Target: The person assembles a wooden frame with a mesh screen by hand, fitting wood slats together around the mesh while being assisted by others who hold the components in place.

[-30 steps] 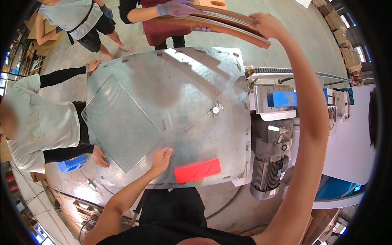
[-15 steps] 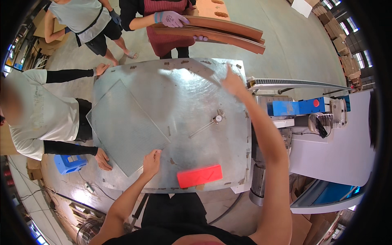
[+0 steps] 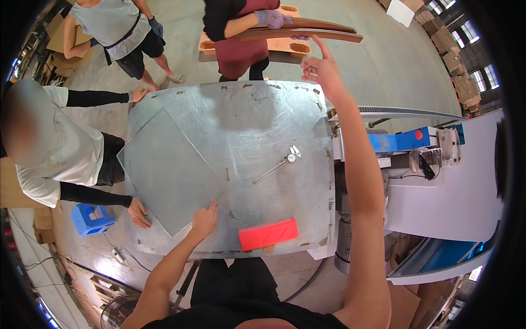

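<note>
A square wire-mesh sheet (image 3: 170,170) lies turned cornerwise on the metal-topped table (image 3: 296,203). At its near right edge rests my left hand (image 3: 205,219), index finger stretched forward and the other fingers partly hidden. My right hand (image 3: 324,72) is raised past the far right corner of the table, index finger out, the others loosely bent and holding nothing. Between my arms lie a dial caliper (image 3: 289,159) with its jaws pointing away from me and a red case (image 3: 268,234) near the front edge.
At the left a person in a white shirt (image 3: 74,145) has both hands on the table. Across it, a gloved person (image 3: 238,46) carries brown curved strips (image 3: 307,30); another person (image 3: 112,30) stands behind. A machine with a blue part (image 3: 394,141) adjoins the right side.
My right hand has risen away from above the table's far corner. My left index finger has straightened. The person with the strips has shifted back and to the right.
</note>
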